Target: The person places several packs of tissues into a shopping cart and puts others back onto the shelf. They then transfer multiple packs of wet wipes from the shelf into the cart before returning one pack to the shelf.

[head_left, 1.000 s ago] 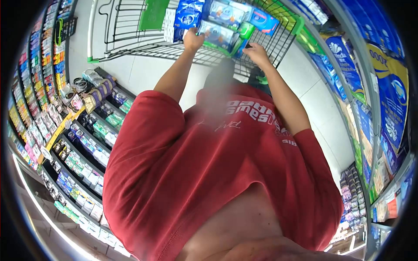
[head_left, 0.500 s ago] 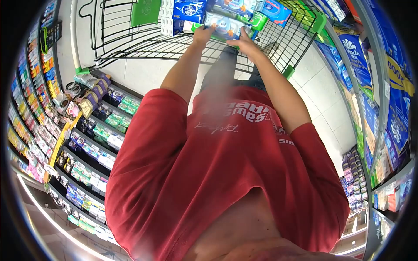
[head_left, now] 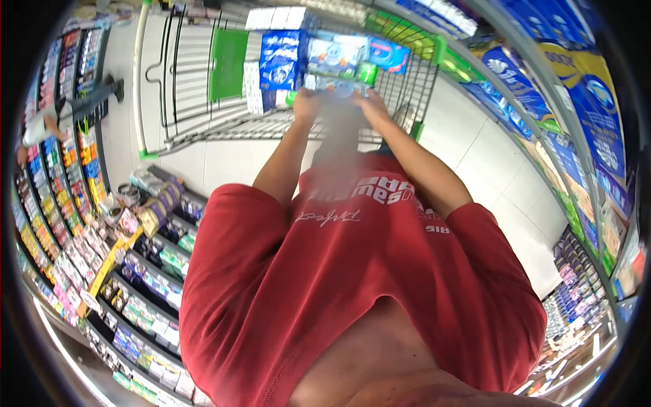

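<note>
With our left hand point(head_left: 306, 105) and right hand point(head_left: 370, 108) grasping the wipes pack point(head_left: 333, 84), fingers closed on its ends at the cart's point(head_left: 190, 88) near rim, we risk it sliding off the piled packs point(head_left: 279, 60) in the cart if released tilted.

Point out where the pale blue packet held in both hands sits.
Head view, top centre: the pale blue packet is between the left hand and right hand, at the near rim of the wire cart, beside other blue packs.

Stocked shelves point(head_left: 135, 271) flank the white tiled floor point(head_left: 488, 156).
</note>
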